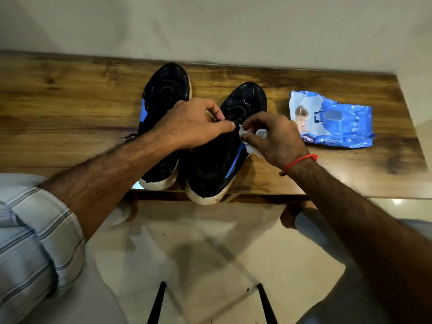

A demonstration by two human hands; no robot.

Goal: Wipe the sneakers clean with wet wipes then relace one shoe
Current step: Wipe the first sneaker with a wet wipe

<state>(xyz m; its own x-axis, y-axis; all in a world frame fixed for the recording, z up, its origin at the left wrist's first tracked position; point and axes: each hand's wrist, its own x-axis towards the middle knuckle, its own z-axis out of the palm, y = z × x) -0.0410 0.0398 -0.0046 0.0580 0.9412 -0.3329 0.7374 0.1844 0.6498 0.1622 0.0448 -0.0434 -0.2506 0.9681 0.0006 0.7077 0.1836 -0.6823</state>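
Two black mesh sneakers with blue stripes and white soles stand side by side on the wooden table, toes away from me. The left sneaker point(163, 94) is partly covered by my left forearm. My left hand point(194, 123) reaches over to the right sneaker point(215, 160) and pinches its black lace near the tongue. My right hand point(273, 136) holds a crumpled white wet wipe point(251, 148) against the right sneaker's outer side, just beside the laces. The heels of both sneakers hang slightly over the table's near edge.
A blue pack of wet wipes point(339, 122) lies on the wooden table point(70, 108) to the right of the sneakers. A pale wall rises just behind the table. Below me are a glossy tiled floor point(198, 253), my knees and two dark chair legs.
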